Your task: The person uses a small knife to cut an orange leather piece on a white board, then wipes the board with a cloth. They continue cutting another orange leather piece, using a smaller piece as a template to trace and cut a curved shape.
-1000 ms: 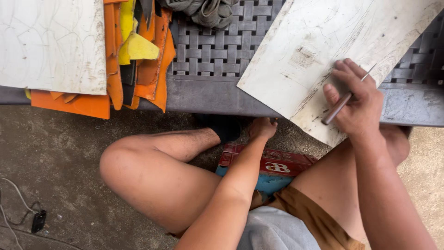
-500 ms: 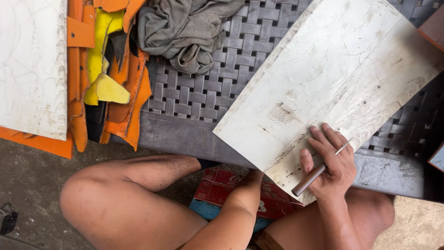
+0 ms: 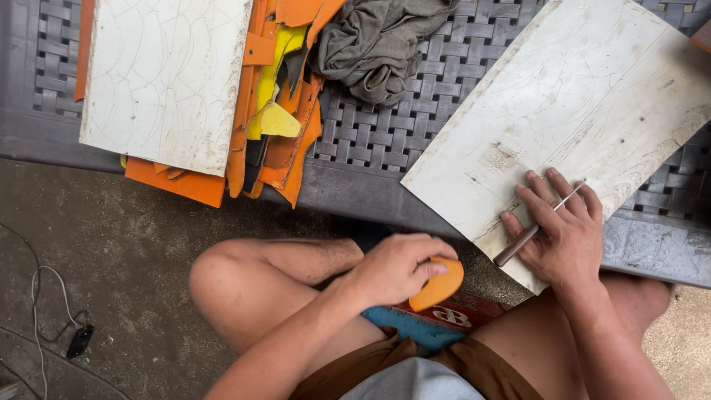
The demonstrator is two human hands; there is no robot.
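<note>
My right hand [image 3: 564, 235] rests flat on the near corner of a scratched white board [image 3: 570, 111], pinning a thin knife-like tool [image 3: 535, 227] with a brown handle under the fingers. The board lies tilted on a grey woven plastic table [image 3: 415, 111]. My left hand [image 3: 396, 268] is over my knee, below the table edge, gripping a small rounded orange piece [image 3: 438, 284].
At the left of the table lies a second white board [image 3: 164, 78] on a stack of orange and yellow scraps [image 3: 278, 111]. A grey rag [image 3: 378, 44] is bunched at the top middle. A cable [image 3: 44, 326] with a small plug lies on the concrete floor at left.
My left hand has come up from under the table holding the orange piece. The view has shifted, bringing the left board and scraps further in. My right hand stays on the board.
</note>
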